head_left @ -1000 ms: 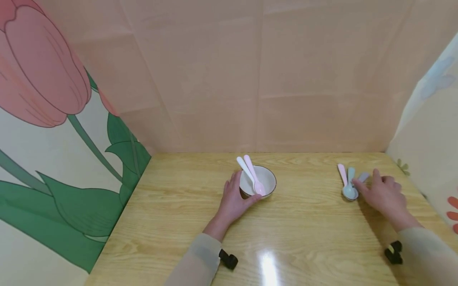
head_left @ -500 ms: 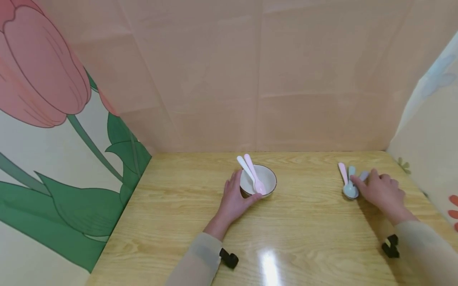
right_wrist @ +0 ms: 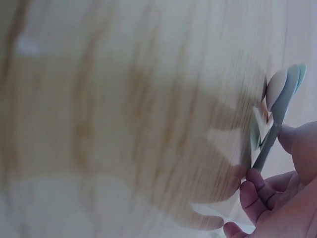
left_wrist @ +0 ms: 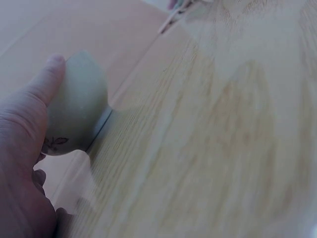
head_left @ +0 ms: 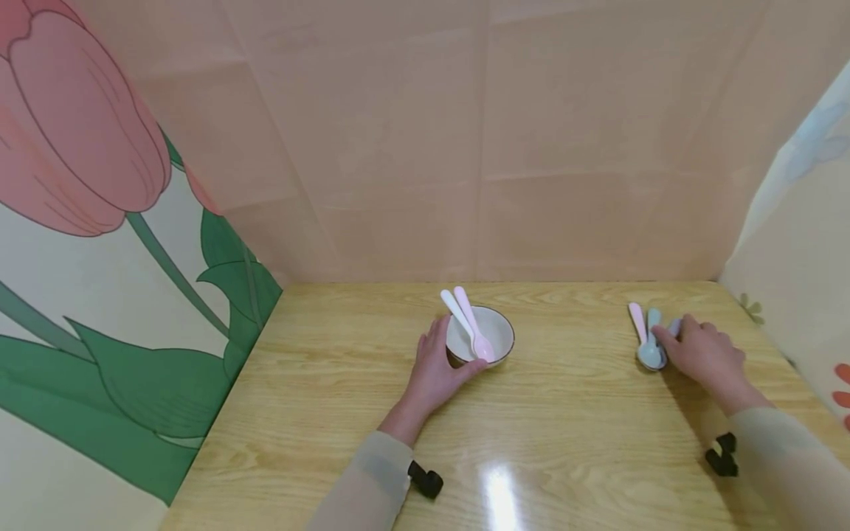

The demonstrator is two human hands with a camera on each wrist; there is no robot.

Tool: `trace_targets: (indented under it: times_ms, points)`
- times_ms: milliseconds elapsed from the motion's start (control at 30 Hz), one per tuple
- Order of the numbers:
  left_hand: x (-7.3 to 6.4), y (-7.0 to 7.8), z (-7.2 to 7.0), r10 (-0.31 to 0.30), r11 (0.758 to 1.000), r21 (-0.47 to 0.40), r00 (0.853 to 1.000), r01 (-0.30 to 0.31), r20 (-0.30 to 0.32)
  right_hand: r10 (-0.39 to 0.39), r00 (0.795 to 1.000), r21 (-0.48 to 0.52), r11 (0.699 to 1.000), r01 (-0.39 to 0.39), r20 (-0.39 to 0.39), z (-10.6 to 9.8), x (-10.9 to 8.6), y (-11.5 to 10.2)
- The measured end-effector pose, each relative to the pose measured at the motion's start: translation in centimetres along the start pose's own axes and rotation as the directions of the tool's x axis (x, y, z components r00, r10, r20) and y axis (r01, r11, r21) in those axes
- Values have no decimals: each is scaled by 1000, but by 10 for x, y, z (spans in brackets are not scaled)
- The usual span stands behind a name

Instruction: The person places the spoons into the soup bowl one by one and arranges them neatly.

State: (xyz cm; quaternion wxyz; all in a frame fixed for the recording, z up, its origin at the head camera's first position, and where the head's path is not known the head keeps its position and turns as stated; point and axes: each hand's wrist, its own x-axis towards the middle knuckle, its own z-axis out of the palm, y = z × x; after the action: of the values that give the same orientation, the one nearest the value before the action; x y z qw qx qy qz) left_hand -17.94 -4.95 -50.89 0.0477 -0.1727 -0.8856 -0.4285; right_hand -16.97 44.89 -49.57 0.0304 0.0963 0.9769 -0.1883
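Note:
My left hand [head_left: 434,372] grips a small white bowl [head_left: 498,333] by its left side, the thumb at the near rim. In the left wrist view the bowl's outside [left_wrist: 81,104] carries a small leaf mark. A white spoon [head_left: 454,307] and a pink spoon [head_left: 482,349] lean in it, handles over the far rim. To the right, my right hand [head_left: 709,360] pinches the handle of a grey spoon [right_wrist: 282,109] between thumb and fingers. This spoon is stacked with a pale green spoon [head_left: 648,355] and another pink spoon [head_left: 637,319], heads overlapping.
Both groups lie on a wood-grain table [head_left: 319,428]. A plain pinkish backdrop [head_left: 372,147] rises behind its far edge. Walls with printed flowers border it, a large tulip [head_left: 86,118] on the left. Black wrist straps [head_left: 425,481] hang at the sleeves.
My right hand has shifted slightly left, its fingers closing in around the grey spoon's handle. The left hand, bowl and the spoons in it stay put.

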Motion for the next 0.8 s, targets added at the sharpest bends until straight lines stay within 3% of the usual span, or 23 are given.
trace_targets:
  times_ms: [800]
  points:
    - [0, 1, -1, -28, 1000, 11, 1000, 28, 14, -15, 1000, 20, 1000, 14, 9, -4, 7, -4]
